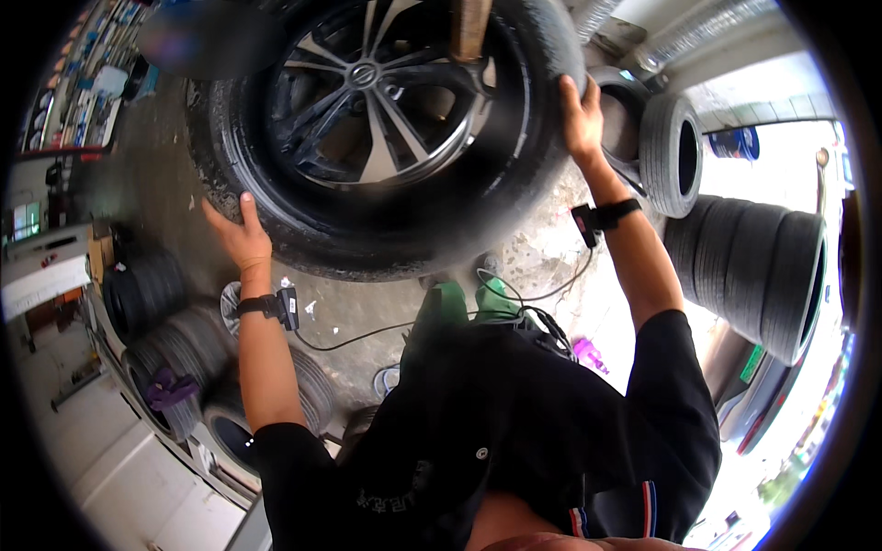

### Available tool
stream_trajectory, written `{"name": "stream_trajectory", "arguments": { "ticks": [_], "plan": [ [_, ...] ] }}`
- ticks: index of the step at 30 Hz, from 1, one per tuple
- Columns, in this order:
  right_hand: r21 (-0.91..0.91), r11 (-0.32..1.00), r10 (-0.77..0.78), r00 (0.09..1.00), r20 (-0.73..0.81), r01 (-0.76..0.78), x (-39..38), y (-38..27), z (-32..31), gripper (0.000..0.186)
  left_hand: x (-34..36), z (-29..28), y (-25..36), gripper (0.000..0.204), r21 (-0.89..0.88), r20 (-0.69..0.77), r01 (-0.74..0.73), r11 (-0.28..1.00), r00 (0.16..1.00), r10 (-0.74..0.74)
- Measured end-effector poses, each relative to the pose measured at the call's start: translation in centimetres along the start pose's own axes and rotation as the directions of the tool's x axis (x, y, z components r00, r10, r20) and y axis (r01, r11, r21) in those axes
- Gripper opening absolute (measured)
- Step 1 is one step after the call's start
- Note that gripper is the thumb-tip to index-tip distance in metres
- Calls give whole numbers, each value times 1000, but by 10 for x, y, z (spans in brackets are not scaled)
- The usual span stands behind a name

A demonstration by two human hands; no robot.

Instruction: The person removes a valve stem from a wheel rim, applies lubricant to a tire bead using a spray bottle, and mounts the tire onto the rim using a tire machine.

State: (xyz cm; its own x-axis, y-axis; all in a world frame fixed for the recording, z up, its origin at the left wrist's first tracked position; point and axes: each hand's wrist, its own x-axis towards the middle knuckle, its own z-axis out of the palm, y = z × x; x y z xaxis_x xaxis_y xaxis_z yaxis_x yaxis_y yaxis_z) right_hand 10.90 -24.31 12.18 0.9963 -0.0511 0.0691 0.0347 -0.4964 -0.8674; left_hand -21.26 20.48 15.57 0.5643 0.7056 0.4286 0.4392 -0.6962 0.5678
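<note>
A large black tire fills the top middle of the head view, around a two-tone spoked alloy wheel. My left hand grips the tire's near left edge, its thumb up along the sidewall and its other fingers partly hidden. On the opposite side, my right hand presses on the tire's outer right side, with fingers pointing away from me. A brown, worn bar comes down over the wheel from the top edge. Whether the tire's beads sit on the rim, I cannot tell.
Several tires are lined up at the right, with another tire beyond them. More tires stand at the left. A black cable runs between bands on my wrists. Crowded shelves are at the far left.
</note>
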Motion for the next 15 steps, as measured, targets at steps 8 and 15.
{"name": "stream_trajectory", "arguments": {
  "ticks": [8, 15],
  "plan": [
    [-14, 1000, 27, 998, -48, -28, -17, 12, 0, 86, -23, 23, 18, 93, -26, -141, 345, 938, 928, -346],
    [7, 999, 42, 994, -104, -41, -34, 23, 2, 72, -19, 22, 17, 97, 208, -141, 364, 908, 929, -341]
  ]
}}
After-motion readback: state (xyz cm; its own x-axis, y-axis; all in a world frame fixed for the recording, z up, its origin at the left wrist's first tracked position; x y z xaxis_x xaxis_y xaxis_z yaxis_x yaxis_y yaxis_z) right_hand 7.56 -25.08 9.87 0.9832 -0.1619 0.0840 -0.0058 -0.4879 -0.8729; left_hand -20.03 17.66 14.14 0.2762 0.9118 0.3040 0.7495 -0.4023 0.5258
